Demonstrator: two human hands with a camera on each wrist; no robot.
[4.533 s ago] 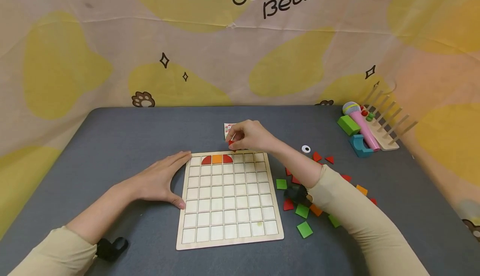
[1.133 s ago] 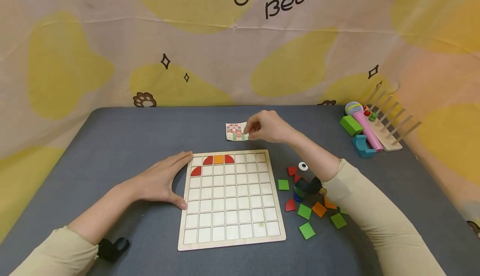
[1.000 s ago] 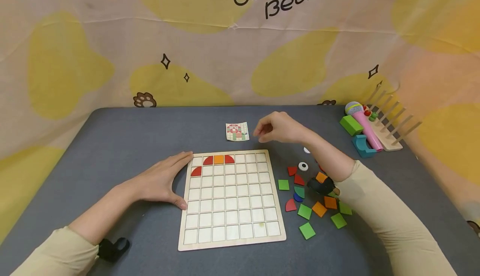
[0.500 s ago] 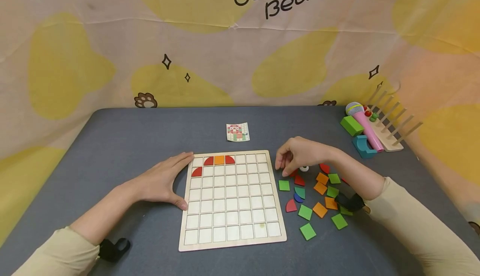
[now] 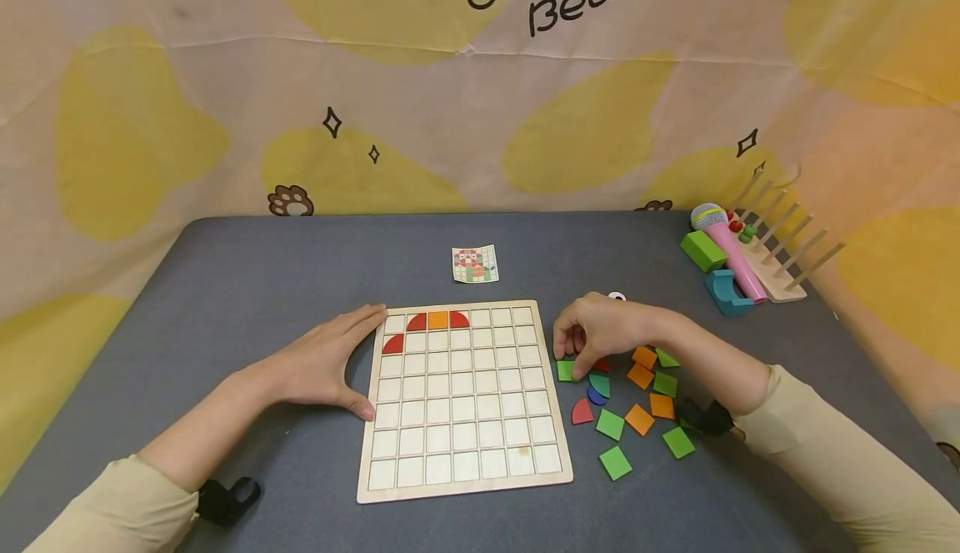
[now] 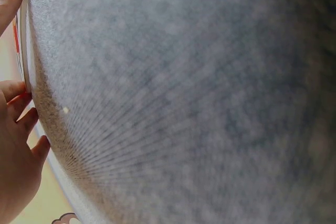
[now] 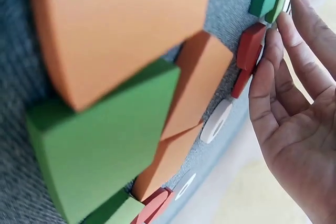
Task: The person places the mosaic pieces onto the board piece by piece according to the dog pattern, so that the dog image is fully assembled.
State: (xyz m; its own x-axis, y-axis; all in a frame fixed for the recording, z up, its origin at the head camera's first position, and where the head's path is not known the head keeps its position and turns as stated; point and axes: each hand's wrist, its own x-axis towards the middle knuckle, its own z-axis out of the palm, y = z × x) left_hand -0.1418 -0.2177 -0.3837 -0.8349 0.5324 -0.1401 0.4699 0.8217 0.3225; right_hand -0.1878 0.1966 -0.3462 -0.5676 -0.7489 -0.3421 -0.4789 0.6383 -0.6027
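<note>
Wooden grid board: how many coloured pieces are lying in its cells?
4. In the far row: a red quarter-circle, an orange square, another red quarter-circle; in the second row, leftmost cell: a third red quarter-circle. No cell of the board looks hidden.

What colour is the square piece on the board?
Orange. The square piece shows best in the head view.

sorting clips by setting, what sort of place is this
Probably a play or activity corner, perhaps set up for filming: a gridded board and coloured tiles on a dark table, a pink toy microphone at the far right, and a "cute Bear" cloth backdrop behind.
</note>
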